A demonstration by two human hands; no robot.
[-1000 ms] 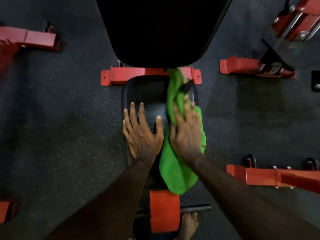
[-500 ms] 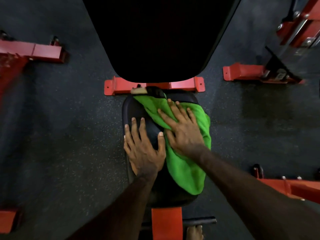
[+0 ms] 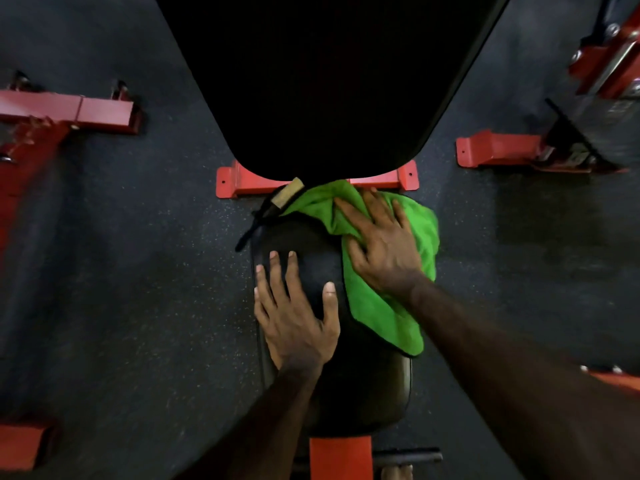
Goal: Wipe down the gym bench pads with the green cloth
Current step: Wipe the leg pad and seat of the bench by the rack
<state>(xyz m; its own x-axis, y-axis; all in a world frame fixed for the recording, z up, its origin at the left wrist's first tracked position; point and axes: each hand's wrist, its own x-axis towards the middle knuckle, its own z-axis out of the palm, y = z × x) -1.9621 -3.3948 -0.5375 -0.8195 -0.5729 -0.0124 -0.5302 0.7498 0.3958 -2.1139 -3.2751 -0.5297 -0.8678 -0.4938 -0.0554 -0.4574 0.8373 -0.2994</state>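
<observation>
On the seat pad (image 3: 360, 386), the flat left hand (image 3: 294, 317) braces while the spread right hand (image 3: 381, 244) presses the green cloth (image 3: 377, 306) toward its far right corner.

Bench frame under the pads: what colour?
Red, in the head view: the frame under the black pads.

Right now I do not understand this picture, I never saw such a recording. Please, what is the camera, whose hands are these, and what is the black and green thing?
The one view comes from a camera on a person's head, looking down at their own arms. Below is a gym bench: a small black seat pad and a larger back pad above it, on a red frame. The right hand presses a green cloth flat on the seat pad, fingers spread. The left hand rests flat on the bare pad and holds nothing.
</observation>
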